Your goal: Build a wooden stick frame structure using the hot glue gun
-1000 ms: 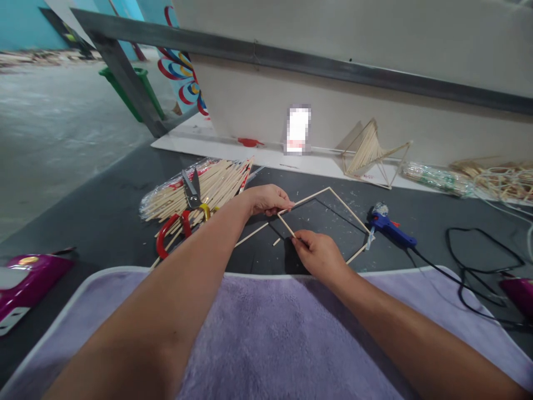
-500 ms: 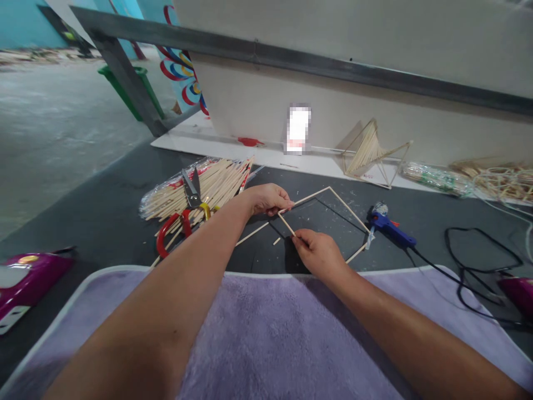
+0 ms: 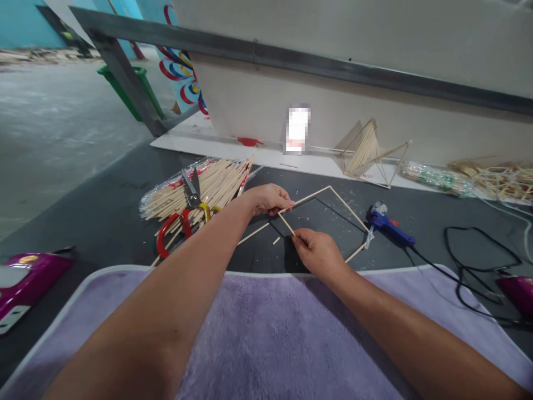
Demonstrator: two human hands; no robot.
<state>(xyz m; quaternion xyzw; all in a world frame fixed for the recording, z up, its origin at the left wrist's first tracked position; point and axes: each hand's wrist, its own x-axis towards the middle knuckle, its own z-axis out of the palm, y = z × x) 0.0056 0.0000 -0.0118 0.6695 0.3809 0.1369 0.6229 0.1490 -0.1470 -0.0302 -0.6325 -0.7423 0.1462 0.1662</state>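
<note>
A four-sided frame of thin wooden sticks (image 3: pixel 348 208) is held a little above the dark table, its shadow falling beneath. My left hand (image 3: pixel 272 200) pinches the frame near its left corner. With thumb and fingers closed, my right hand (image 3: pixel 318 248) grips the short near-left stick just below that corner. Close to the frame's right corner lies a blue hot glue gun (image 3: pixel 391 230). A small stick offcut (image 3: pixel 276 241) and a longer loose stick (image 3: pixel 253 234) rest on the table by my hands.
Red-and-yellow-handled scissors (image 3: pixel 192 191) lie on a bundle of sticks (image 3: pixel 220 180) at left. A finished-looking stick model (image 3: pixel 370 153) stands behind, beside a plastic-wrapped bundle (image 3: pixel 435 176). Black cable (image 3: pixel 462 261) loops at right. A purple cloth (image 3: pixel 266 328) covers the near side.
Almost nothing differs. Both hands keep their hold on the stick frame in the same place; the view has shifted very slightly.
</note>
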